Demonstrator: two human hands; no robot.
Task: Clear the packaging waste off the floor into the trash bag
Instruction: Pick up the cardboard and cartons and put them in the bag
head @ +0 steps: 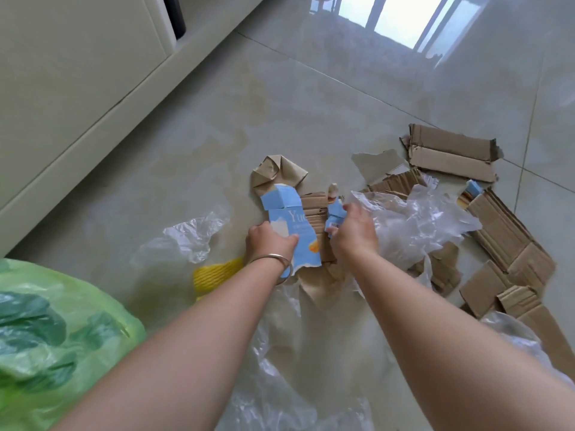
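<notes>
We are gathering the middle of the heap. Our left hand (270,239) has its fingers closed round the edge of the large blue printed card (291,225); our right hand (353,233) pinches a smaller blue scrap (336,210) beside it. Better to sweep both pieces together with the brown cardboard (315,209) beneath and lift one firm bundle, since loose bits will slide on the glossy tiled floor (217,126). The card is thin and torn, with ragged edges; the corrugated cardboard strips (510,231) to the right are stiff and ridged. Clear plastic film (413,225) lies crumpled, light and clingy. A yellow foam net (214,273) sits near our left wrist. The green trash bag (46,331) waits at lower left, soft and slack.
</notes>
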